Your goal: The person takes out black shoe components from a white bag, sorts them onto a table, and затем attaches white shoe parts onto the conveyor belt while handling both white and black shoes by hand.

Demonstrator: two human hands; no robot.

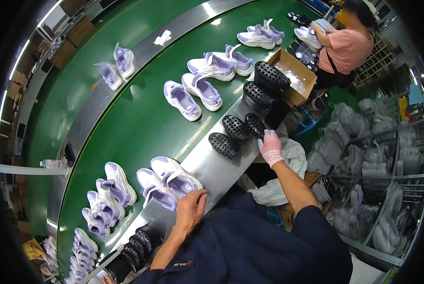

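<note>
My right hand (270, 147), in a pink-and-white striped glove, is closed on the near end of a black perforated shoe insert (255, 126) on the steel ledge. Two similar black inserts (235, 128) lie just left of it. My bare left hand (191, 207) rests at the ledge beside a pair of white and lavender sneakers (167, 182). Its fingers are loosely bent and slightly apart, close to the heel of the nearer shoe; whether they touch it I cannot tell. Nothing shows in that hand.
Sneaker pairs (193, 92) stand along the green conveyor belt (126, 137). Larger black inserts (271, 78) lie by an open cardboard box (302, 92). More inserts (138, 246) sit at lower left, where another hand (107, 279) shows. A co-worker (347, 47) works at far right, near bag-filled racks (363, 165).
</note>
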